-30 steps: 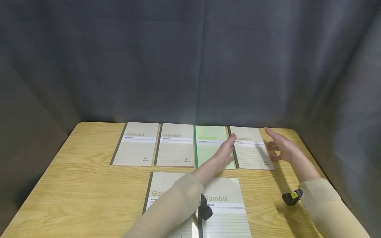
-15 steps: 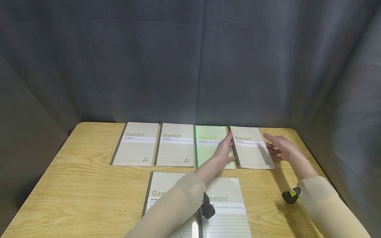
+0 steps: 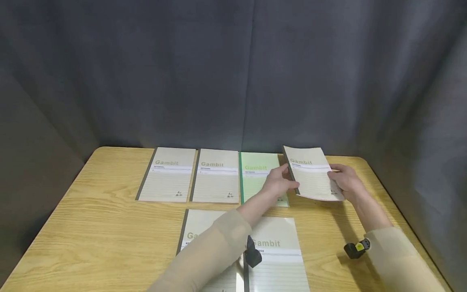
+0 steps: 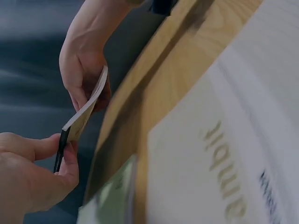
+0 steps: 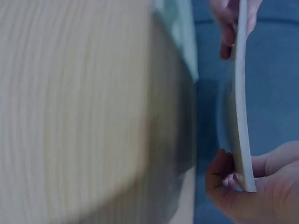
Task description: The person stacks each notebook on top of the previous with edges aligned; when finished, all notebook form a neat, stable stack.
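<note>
A white notebook (image 3: 310,174) with a dark spine and "Gambit" on its cover is held off the table, slightly bowed, at the back right. My left hand (image 3: 278,184) pinches its spine edge, thumb on top and fingers beneath, as the left wrist view also shows at the dark spine (image 4: 61,148). At the opposite edge, my right hand (image 3: 346,180) grips it between thumb and fingers. In the right wrist view the page edge (image 5: 241,102) runs between both hands. A green notebook (image 3: 253,182) lies just left of it, partly covered by my left hand.
Two white notebooks, one far left (image 3: 166,182) and another beside it (image 3: 215,186), lie in the back row. Two larger notebooks (image 3: 275,231) lie in front, partly under my left forearm. A grey curtain (image 3: 175,81) hangs behind the wooden table (image 3: 102,227).
Both hands have closed in on the rightmost notebook from its sides and taken hold of it. It has risen off the table and shifted slightly right.
</note>
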Action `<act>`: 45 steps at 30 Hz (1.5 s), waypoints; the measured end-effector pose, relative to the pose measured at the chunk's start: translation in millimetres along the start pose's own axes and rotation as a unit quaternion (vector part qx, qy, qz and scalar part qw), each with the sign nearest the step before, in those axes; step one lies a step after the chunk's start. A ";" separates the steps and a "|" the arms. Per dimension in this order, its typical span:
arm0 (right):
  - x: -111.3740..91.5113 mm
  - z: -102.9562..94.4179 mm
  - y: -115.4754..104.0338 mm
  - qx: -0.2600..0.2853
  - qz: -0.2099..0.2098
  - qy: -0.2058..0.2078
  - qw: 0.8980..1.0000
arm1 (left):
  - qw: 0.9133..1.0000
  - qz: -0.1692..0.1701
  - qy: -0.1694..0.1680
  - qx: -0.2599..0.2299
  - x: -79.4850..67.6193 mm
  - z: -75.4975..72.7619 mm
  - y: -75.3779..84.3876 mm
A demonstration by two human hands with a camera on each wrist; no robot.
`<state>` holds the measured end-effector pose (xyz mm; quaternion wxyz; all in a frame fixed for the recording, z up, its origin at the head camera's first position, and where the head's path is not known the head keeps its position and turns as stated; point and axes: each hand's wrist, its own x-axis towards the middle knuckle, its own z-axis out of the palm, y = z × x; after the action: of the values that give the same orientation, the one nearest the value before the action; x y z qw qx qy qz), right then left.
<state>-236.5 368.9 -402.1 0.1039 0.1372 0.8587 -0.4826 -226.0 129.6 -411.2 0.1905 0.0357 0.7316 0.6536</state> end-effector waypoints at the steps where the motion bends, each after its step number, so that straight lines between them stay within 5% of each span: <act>1: -1.5 5.6 -5.4 0.008 -0.009 0.011 1.000 | 1.000 0.005 0.004 0.005 -1.5 -6.3 2.2; 6: -7.2 33.6 -34.5 0.045 -0.055 0.009 0.997 | 0.998 0.032 0.018 0.059 -7.3 -48.4 8.6; 14: 1.3 71.2 -50.8 0.070 -0.100 -0.092 0.988 | 0.980 0.036 0.055 0.190 -15.8 -97.1 -3.1; 24: 26.3 91.8 -37.6 0.036 -0.072 -0.123 0.989 | 0.960 0.035 0.072 0.270 -13.7 -106.5 -24.2; 37: 25.0 99.2 -32.6 -0.036 -0.098 -0.115 0.988 | 0.937 0.049 0.091 0.334 -18.3 -108.9 -31.7; 40: 21.6 97.2 -34.6 -0.039 -0.087 -0.119 0.988 | 0.941 0.040 0.079 0.325 -18.0 -108.3 -29.3; 45: 18.4 94.5 -38.7 -0.049 -0.091 -0.107 0.989 | 0.961 0.022 0.070 0.266 -18.7 -110.0 -24.3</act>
<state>-262.5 271.1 -425.3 0.1571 0.0007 0.8744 -0.4591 -239.7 16.8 -422.4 0.1080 0.0559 0.8897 0.4400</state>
